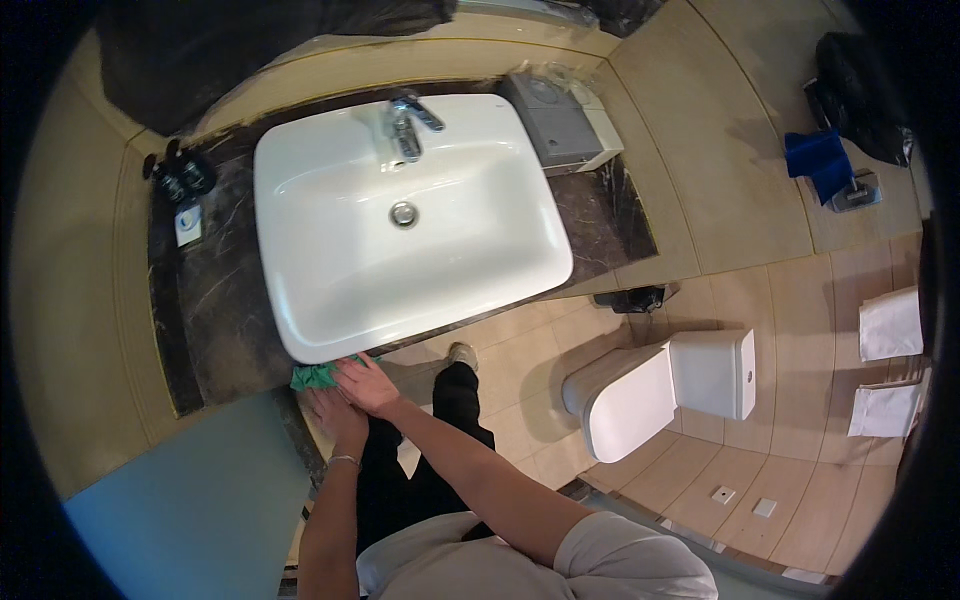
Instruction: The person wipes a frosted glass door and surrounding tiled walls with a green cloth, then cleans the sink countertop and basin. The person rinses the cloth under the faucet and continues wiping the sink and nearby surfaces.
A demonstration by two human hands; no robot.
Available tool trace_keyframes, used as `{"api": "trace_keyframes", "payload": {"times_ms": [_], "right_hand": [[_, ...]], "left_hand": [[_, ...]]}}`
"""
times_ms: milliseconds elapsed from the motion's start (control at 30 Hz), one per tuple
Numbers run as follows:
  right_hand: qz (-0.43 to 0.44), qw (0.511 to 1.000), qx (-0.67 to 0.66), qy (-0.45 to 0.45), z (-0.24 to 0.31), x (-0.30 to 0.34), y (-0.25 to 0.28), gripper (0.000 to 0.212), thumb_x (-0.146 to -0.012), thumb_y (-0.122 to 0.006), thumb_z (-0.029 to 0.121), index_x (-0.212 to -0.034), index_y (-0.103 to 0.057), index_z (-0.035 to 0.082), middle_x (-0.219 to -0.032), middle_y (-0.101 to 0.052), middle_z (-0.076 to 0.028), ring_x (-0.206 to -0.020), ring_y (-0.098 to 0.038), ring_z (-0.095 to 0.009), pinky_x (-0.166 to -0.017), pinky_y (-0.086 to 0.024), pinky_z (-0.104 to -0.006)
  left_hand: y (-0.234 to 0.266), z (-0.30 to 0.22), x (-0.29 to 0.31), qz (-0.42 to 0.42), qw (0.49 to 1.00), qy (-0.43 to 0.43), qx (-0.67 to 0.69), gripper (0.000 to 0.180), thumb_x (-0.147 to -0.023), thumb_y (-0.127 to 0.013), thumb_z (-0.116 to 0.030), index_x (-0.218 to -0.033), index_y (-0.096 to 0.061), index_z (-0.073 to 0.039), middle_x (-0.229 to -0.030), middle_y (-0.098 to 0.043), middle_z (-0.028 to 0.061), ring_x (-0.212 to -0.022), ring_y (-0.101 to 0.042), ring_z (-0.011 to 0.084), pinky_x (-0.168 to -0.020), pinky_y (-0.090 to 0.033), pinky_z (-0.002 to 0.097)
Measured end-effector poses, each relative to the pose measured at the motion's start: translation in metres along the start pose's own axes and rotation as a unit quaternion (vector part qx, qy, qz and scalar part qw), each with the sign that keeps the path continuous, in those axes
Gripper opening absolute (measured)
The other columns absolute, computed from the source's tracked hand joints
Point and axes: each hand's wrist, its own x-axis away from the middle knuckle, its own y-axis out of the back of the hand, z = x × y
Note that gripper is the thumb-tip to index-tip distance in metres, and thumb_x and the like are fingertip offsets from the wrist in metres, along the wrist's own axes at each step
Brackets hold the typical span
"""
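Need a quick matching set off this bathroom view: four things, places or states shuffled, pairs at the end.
Things
1. Green cloth
2. Faucet
3. Grey box
4. Toilet

Places or states
A. Lid down, right of the picture's middle
B. On the dark counter, right of the basin
C. At the fingers of the left hand and right hand, by the basin's front rim
D. At the basin's back rim, behind the drain

Pairs: 1-C, 2-D, 3-B, 4-A
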Motion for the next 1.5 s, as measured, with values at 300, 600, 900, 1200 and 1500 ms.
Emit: {"api": "trace_keyframes", "payload": {"times_ms": [300, 600, 900, 1200, 1500], "right_hand": [[-0.012, 0.995, -0.058, -0.08, -0.254, 0.136, 0.18, 0.035, -0.084, -0.058, 0.02, -0.115, -0.055, 0.003, -0.124, -0.053, -0.013, -0.123, -0.043, -0.028, -0.109, -0.024, -0.0472], [-0.059, 0.954, 0.005, -0.293, -0.507, 0.245, 0.336, 0.034, -0.083, -0.058, 0.017, -0.113, -0.059, 0.002, -0.131, -0.049, -0.016, -0.124, -0.044, -0.03, -0.107, -0.026, -0.0512], [-0.053, 0.989, 0.014, -0.135, -0.637, 0.112, 0.398, 0.044, -0.087, -0.053, 0.014, -0.129, -0.05, 0.006, -0.142, -0.04, -0.011, -0.134, -0.033, -0.027, -0.11, -0.025, -0.044], [-0.145, 0.969, 0.094, -0.177, -0.731, 0.098, 0.422, 0.052, -0.078, -0.058, 0.012, -0.128, -0.049, 0.003, -0.139, -0.04, -0.02, -0.127, -0.039, -0.036, -0.106, -0.03, -0.0459], [-0.131, 0.916, 0.18, -0.332, -0.668, 0.171, 0.43, 0.055, -0.092, -0.045, 0.026, -0.139, -0.033, 0.001, -0.144, -0.032, -0.022, -0.132, -0.03, -0.038, -0.109, -0.021, -0.049]], "left_hand": [[-0.089, -0.304, -0.018, 0.014, 0.993, -0.115, 0.005, 0.057, -0.077, -0.059, -0.015, -0.127, -0.039, 0.005, -0.135, -0.033, 0.03, -0.13, -0.025, 0.0483, -0.105, -0.019, 0.0628], [-0.155, -0.612, -0.047, 0.078, 0.985, -0.137, 0.064, 0.063, -0.071, -0.064, -0.015, -0.122, -0.041, 0.011, -0.13, -0.035, 0.0313, -0.125, -0.029, 0.0501, -0.106, -0.021, 0.0575], [-0.195, -0.723, -0.118, 0.086, 0.972, -0.176, 0.131, 0.09, -0.076, -0.064, -0.029, -0.141, -0.015, 0.009, -0.141, -0.022, 0.0308, -0.13, -0.025, 0.045, -0.11, -0.017, 0.0521], [-0.208, -0.751, -0.205, 0.077, 0.97, -0.216, 0.082, 0.07, -0.084, -0.057, -0.024, -0.143, -0.025, -0.004, -0.149, -0.022, 0.0161, -0.139, -0.019, 0.031, -0.11, -0.016, 0.0524], [-0.213, -0.728, -0.171, 0.032, 0.94, -0.324, 0.098, 0.046, -0.085, -0.052, -0.017, -0.13, -0.045, -0.007, -0.14, -0.037, 0.012, -0.126, -0.037, 0.0289, -0.102, -0.032, 0.0468]]}}
